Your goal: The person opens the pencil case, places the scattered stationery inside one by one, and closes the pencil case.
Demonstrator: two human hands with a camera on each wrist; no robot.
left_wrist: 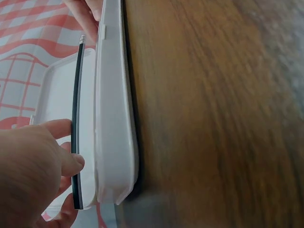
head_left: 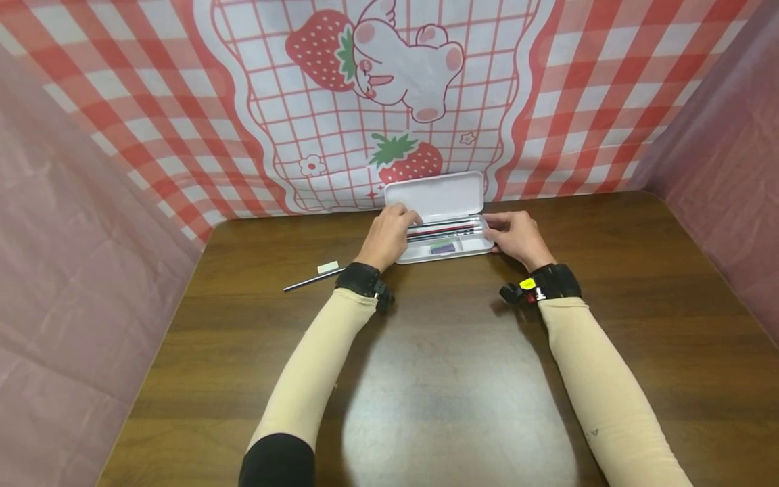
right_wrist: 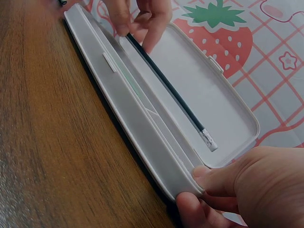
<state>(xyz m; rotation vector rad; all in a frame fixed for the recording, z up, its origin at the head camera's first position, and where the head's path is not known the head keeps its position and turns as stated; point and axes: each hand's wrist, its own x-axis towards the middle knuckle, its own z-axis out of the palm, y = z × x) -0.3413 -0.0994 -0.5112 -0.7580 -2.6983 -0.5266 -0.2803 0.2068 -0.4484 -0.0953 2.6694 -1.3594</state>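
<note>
A white pencil case [left_wrist: 114, 118] lies on the table, its lid [head_left: 438, 193] swung up at the back. In the left wrist view, my left hand [head_left: 386, 237] pinches a dark pencil [left_wrist: 75, 104] between thumb and fingers. This pencil slants over the case, its white eraser end pointing towards the case's right end. My right hand [head_left: 517, 238] grips that right end, with the thumb at the rim and fingers outside. Several pencils, one red, show in the rear compartment in the head view. A purple and green eraser [head_left: 443, 249] sits in a front compartment.
Left of the case, a dark pencil [head_left: 310, 280] and a pale eraser [head_left: 327, 267] lie on the wooden table [head_left: 462, 379]. Directly behind the case hangs a red-and-white strawberry cloth [head_left: 262, 101]. Pink curtains [head_left: 67, 257] flank both sides.
</note>
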